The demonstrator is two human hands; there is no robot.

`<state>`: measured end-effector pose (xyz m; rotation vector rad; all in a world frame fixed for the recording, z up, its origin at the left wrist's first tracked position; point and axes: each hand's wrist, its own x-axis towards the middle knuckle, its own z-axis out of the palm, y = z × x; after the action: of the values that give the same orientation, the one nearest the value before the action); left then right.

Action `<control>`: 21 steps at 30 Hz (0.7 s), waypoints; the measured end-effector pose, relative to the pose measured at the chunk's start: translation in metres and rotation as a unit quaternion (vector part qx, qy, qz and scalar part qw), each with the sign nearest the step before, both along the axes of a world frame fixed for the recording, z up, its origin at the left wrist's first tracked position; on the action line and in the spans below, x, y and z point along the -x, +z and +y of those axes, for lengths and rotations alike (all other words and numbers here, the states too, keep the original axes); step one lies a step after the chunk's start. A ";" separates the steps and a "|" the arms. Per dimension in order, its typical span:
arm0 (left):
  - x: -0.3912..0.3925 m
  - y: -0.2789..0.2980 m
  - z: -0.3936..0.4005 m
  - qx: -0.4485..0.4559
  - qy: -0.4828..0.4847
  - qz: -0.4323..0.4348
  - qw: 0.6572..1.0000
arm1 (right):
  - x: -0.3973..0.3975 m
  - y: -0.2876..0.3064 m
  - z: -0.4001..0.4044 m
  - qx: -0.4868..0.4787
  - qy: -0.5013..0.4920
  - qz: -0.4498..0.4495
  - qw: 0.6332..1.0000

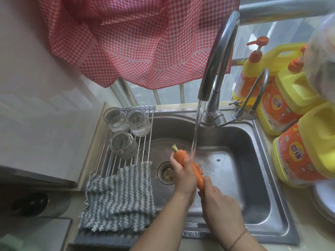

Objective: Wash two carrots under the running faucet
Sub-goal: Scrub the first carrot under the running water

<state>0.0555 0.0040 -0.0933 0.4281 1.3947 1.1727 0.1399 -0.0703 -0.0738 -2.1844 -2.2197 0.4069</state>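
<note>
Head view looks down into a steel sink [257, 178] where one carrot [192, 165] is held slanted under the stream [196, 127] from the faucet [217, 57]. The left hand [183, 171] curls round the thick upper half, just below the green stub, with the thumb laid across the orange skin. The right hand [217, 201] grips the thin tip end, fingers closed on it. Water lands on the carrot between the two hands and splashes off to the right. Only this carrot shows; I cannot see where the second one is.

Washing looks to be under way on the first carrot, so the task seems about half done at most.

The main risk is a slip. The skin is wet and the taper gives the right hand little to hold, so a firm rub or twist could pull the tip free and drop the carrot into the basin. The open drain [165, 173], with scraps sitting in its strainer, lies just left of the hands, and a dropped carrot could roll against it and pick up dirt. Spray could also bounce off the carrot toward the striped cloth [119, 196] draped over the rack [126, 153], or toward the three glass jars [123, 144] standing on it.
</note>
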 end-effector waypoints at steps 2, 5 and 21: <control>0.000 0.003 0.004 0.009 0.043 -0.010 0.999 | 0.004 -0.004 -0.003 -0.038 0.002 -0.002 0.999; 0.002 0.006 0.015 0.032 0.047 0.023 0.998 | 0.005 0.003 -0.002 -0.012 0.022 0.012 1.000; 0.025 0.021 -0.005 -0.016 -0.094 -0.141 0.985 | -0.028 -0.006 -0.003 -0.041 -0.020 0.137 0.990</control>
<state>0.0308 -0.0006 -0.0723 0.3903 1.0680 1.0580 0.1679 -0.0729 -0.0802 -1.9920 -2.0086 0.5663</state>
